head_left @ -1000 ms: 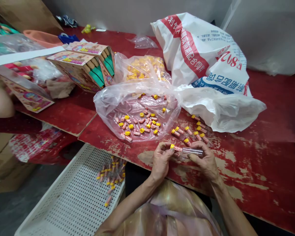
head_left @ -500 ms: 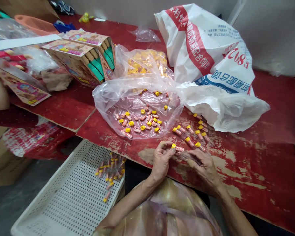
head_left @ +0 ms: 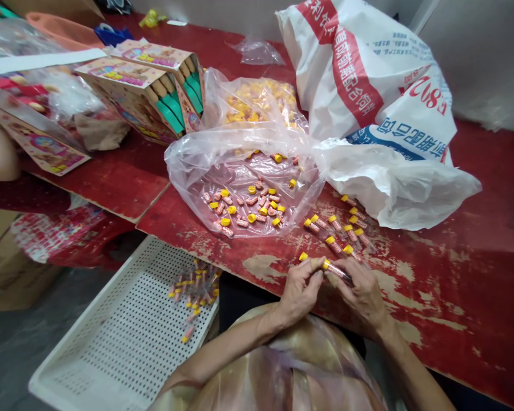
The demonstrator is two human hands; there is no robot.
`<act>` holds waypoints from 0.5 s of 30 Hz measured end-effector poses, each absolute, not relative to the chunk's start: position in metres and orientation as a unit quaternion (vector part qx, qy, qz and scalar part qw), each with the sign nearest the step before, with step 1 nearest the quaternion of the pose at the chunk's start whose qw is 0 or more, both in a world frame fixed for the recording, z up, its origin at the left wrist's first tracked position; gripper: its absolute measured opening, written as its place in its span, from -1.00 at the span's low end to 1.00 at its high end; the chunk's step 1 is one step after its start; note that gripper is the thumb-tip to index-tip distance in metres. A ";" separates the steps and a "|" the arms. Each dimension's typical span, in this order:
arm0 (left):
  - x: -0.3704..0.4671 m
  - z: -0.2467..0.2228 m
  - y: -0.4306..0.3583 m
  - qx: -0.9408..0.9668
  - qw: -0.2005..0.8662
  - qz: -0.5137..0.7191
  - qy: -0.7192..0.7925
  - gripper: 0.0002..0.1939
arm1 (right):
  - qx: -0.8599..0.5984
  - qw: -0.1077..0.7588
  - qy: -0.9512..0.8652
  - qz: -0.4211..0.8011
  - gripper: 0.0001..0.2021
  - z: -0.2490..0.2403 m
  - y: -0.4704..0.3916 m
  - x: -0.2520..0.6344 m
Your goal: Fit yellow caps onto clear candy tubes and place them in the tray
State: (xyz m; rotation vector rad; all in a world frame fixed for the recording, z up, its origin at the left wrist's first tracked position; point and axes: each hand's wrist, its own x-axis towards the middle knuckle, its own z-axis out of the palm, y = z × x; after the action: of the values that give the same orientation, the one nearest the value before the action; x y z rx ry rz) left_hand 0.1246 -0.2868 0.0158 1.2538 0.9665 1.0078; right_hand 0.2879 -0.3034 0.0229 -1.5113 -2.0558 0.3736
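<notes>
Under and beyond my grip spreads the red, paint-worn tabletop (head_left: 488, 274). The large white plastic sack with red and blue print (head_left: 394, 40) slumps past my right hand (head_left: 364, 288); the white perforated plastic crate (head_left: 98, 342) sits lower, to the left of my left hand (head_left: 300, 288). Ahead and left of my fingers lies the open clear plastic bag (head_left: 182, 162), holding small pink pieces with yellow caps. Just ahead of my grip is the loose group of clear, yellow-capped tubes (head_left: 334, 246).

My right fingers pinch one slim clear tube with a yellow cap and pink filling (head_left: 338, 270), cap end toward my left. My left fingertips are drawn in by that cap, with another yellow cap (head_left: 303, 257) just past them; I cannot tell what they grip. I judge the step as lining up or seating the capped end; the next move calls for a light, straight hold.
</notes>
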 end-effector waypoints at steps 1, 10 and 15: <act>0.126 0.016 -0.287 0.565 0.583 0.420 0.406 -0.67 | -0.567 0.268 -0.766 0.141 -0.86 0.025 -0.306 0.290; 0.145 -0.009 -0.299 0.824 0.387 0.226 0.347 -0.79 | -0.527 0.017 -0.850 -0.010 -0.79 -0.007 -0.337 0.334; 0.133 -0.010 -0.287 0.840 0.275 0.254 0.392 -0.74 | -0.533 -0.026 -0.845 0.012 -0.77 -0.027 -0.340 0.331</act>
State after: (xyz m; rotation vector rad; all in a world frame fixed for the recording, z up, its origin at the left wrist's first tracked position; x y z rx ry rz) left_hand 0.1331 -0.2871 -0.0103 2.2587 1.0532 0.6818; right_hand 0.3310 -0.3401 -0.0266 -1.7032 -2.7007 0.0398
